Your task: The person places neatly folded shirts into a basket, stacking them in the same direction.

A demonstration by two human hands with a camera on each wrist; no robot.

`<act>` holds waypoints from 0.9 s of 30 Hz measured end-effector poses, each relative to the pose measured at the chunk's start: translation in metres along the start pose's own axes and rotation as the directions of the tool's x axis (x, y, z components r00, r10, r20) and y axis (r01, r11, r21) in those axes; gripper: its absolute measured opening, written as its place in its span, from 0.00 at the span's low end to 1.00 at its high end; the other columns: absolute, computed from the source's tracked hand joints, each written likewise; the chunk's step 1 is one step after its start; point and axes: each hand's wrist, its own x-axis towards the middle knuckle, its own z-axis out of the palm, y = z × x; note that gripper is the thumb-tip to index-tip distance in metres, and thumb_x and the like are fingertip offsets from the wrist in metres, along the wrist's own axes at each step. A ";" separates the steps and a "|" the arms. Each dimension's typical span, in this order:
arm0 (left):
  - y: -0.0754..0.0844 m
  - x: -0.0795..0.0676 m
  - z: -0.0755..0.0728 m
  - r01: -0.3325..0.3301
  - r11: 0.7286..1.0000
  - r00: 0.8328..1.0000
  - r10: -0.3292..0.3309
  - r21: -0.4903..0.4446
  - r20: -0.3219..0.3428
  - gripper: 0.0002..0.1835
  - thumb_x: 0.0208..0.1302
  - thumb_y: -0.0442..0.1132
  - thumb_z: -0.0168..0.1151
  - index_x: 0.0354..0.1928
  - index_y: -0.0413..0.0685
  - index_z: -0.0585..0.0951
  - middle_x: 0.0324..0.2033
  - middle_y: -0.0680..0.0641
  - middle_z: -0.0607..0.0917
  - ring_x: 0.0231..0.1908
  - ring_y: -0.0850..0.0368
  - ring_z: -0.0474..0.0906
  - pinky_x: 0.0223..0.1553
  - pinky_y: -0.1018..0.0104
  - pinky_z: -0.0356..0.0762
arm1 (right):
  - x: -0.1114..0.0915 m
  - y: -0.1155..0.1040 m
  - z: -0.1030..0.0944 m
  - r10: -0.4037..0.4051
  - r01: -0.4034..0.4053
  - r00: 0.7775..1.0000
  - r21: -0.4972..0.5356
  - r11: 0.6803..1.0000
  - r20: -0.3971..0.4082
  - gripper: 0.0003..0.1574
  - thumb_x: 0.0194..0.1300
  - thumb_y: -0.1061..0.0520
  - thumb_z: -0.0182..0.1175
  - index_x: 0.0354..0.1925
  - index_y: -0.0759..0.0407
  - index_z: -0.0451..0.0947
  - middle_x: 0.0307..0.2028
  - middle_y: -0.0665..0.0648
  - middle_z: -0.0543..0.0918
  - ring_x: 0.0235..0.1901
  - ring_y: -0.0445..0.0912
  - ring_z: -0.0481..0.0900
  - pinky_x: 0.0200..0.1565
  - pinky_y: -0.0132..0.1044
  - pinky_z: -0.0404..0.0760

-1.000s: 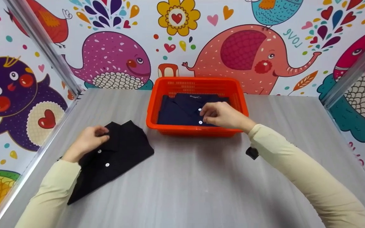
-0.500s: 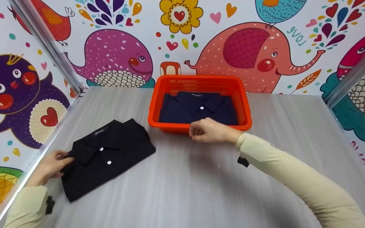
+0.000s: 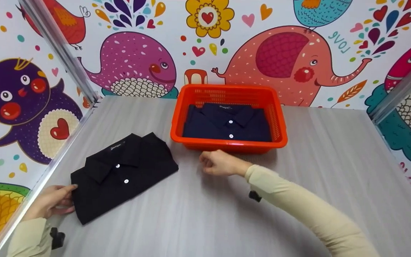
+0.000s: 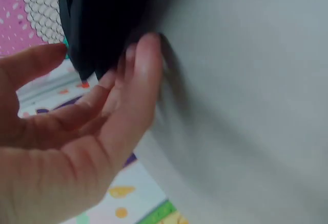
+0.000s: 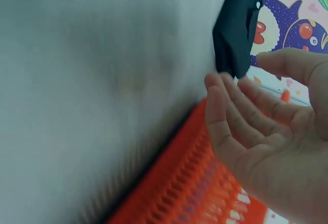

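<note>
A folded black shirt (image 3: pixel 123 175) with white buttons lies on the table at the left. At its left edge is my left hand (image 3: pixel 54 201), the thumb over the top of the edge. In the left wrist view the loosely extended fingers (image 4: pixel 143 75) reach in beneath the shirt (image 4: pixel 107 24). My right hand (image 3: pixel 223 163) hovers in front of the orange basket, fingers loosely bent and holding nothing. Inside the basket (image 3: pixel 228 144) lies a folded navy shirt (image 3: pixel 209 125), its collar toward the back.
The grey wood-grain table (image 3: pixel 198 221) meets cartoon-printed walls (image 3: pixel 198 39) at the back and sides. A metal rail (image 3: pixel 43 175) runs along the left edge. The basket stands near the back wall.
My left hand has moved from above the black shirt's collar to its lower left edge. My right hand has left the basket and come forward and left. Both shirts stay put.
</note>
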 end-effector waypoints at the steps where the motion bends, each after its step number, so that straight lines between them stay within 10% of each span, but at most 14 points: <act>1: 0.001 0.001 0.004 0.004 1.000 1.000 -0.004 0.007 -0.007 0.17 0.71 0.40 0.48 0.43 0.27 0.63 0.21 0.52 0.72 0.23 0.61 0.75 0.32 0.62 0.82 | 0.003 0.000 0.004 0.003 -0.003 1.000 0.005 1.000 -0.006 0.19 0.61 0.65 0.61 0.51 0.72 0.75 0.42 0.62 0.83 0.41 0.52 0.82 0.43 0.42 0.81; 11: 0.006 0.002 0.016 0.017 0.999 1.000 -0.017 0.033 -0.005 0.14 0.66 0.37 0.52 0.35 0.31 0.62 0.14 0.55 0.68 0.17 0.65 0.69 0.29 0.65 0.81 | 0.037 0.003 0.037 0.021 -0.017 0.993 0.034 0.999 -0.119 0.23 0.58 0.66 0.60 0.53 0.72 0.73 0.46 0.65 0.81 0.44 0.54 0.80 0.48 0.42 0.78; 18: 0.005 0.004 0.014 0.048 0.995 0.999 -0.047 0.083 -0.013 0.17 0.66 0.41 0.53 0.20 0.51 0.61 0.10 0.58 0.60 0.14 0.66 0.59 0.27 0.67 0.78 | 0.067 -0.008 0.051 0.143 -0.136 0.984 0.074 0.988 -0.107 0.40 0.64 0.51 0.60 0.67 0.71 0.62 0.63 0.66 0.70 0.64 0.57 0.65 0.64 0.44 0.62; 27: 0.002 0.005 0.018 0.051 0.994 0.999 -0.051 0.094 -0.004 0.15 0.66 0.43 0.53 0.25 0.47 0.62 0.10 0.58 0.60 0.14 0.66 0.59 0.25 0.69 0.74 | 0.090 -0.029 0.071 0.277 -0.227 0.951 0.293 0.929 -0.141 0.55 0.58 0.45 0.66 0.72 0.67 0.52 0.70 0.63 0.61 0.69 0.55 0.57 0.68 0.43 0.55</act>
